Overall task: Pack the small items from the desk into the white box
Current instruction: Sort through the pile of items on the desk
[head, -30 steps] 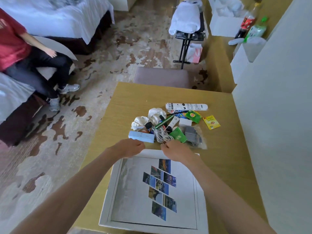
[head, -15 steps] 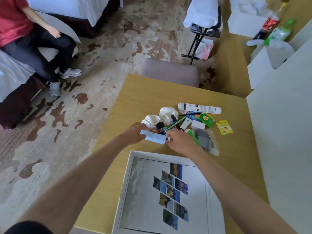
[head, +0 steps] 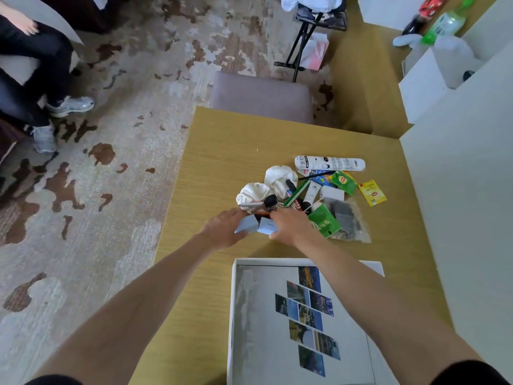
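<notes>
The white box point(head: 234, 307) lies near the desk's front edge, its inside printed with small photo tiles. Behind it a pile of small items sits on the yellow desk point(head: 222, 151): two white cloth bundles point(head: 277, 177), a white tube point(head: 330, 163), green packets point(head: 323, 222), a yellow tea sachet point(head: 372, 192), a clear bag with grey contents point(head: 348, 218). My left hand point(head: 223, 227) and my right hand point(head: 291, 226) both grip a light blue slim box point(head: 256, 225) at the pile's near left edge, just above the desk.
A grey padded chair point(head: 262, 97) stands at the desk's far side. A white wall panel point(head: 458, 204) borders the desk on the right. A person's legs and shoes point(head: 55, 107) are at far left on the patterned carpet. Bottles point(head: 444, 23) stand at the back right.
Both hands reached forward from the white box's far edge to the pile and closed on the light blue box, which now sits tilted between them. The camera view shifted forward.
</notes>
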The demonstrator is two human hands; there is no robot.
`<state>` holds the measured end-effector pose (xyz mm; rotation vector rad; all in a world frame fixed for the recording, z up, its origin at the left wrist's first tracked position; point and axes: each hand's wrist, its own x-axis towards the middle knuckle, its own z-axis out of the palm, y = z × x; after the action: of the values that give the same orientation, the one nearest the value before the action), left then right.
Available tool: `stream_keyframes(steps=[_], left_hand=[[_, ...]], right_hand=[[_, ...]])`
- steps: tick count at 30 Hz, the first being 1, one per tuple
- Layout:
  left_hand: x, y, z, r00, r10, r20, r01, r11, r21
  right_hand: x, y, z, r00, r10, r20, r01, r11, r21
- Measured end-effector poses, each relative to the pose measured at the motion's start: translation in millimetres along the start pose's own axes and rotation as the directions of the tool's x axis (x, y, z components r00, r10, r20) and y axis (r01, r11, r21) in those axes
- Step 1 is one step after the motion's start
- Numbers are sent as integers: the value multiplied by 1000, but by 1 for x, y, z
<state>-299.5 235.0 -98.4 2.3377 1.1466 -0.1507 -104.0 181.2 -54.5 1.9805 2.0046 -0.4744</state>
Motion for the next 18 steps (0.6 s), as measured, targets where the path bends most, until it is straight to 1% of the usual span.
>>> stream_keyframes(steps=[1, 2, 3, 4, 5, 6, 7, 8, 10, 11, 12, 13, 14, 16, 18], left_hand=[[-2, -1, -1, 999, -44, 9, 45, 995, -84], [-6, -1, -2, 995, -96, 10, 96, 972, -213], [-12, -1, -5, 988, -154, -5, 141, 917, -373], [-21, 0, -9, 976, -216, -25, 172, 836, -521], [-32, 0, -16, 963, -264, -50, 176, 760, -625], [-44, 2, -26, 954, -291, -77, 159, 705, -691], [-58, 6, -36, 950, -294, -105, 127, 672, -730], [-72, 11, -47, 950, -281, -138, 85, 654, -751], [-99, 26, -62, 944, -254, -209, 6, 650, -760], [-112, 36, -67, 941, -248, -229, -12, 653, -757], [-125, 47, -69, 941, -242, -237, -19, 661, -750], [-136, 60, -70, 942, -235, -241, -18, 680, -733], [-147, 72, -69, 942, -223, -251, -15, 719, -695], [-165, 95, -64, 939, -158, -306, -32, 845, -533], [-180, 114, -53, 917, -7, -400, -123, 947, -297]], right_hand=[[0, 0, -3, 1000, 6, 13, -7, 1000, 16], [-1, 2, -6, 1000, 16, 17, -17, 999, 44], [-3, 4, -10, 999, 34, 2, -34, 995, 92], [-8, 6, -13, 998, 61, -34, -54, 984, 168], [-15, 9, -17, 993, 94, -75, -70, 960, 272], [-24, 12, -22, 986, 132, -106, -79, 914, 399], [-35, 13, -28, 977, 172, -123, -79, 836, 543], [-48, 14, -33, 970, 208, -129, -65, 725, 685], [-74, 12, -43, 962, 241, -130, 12, 437, 900], [-87, 10, -46, 964, 238, -122, 49, 290, 956], [-100, 10, -49, 967, 227, -118, 78, 179, 981], [-113, 10, -50, 969, 211, -125, 104, 106, 989], [-127, 9, -49, 973, 190, -133, 125, 57, 991], [-151, 9, -44, 981, 140, -134, 135, 4, 991], [-172, 12, -35, 990, 79, -119, 120, -2, 993]])
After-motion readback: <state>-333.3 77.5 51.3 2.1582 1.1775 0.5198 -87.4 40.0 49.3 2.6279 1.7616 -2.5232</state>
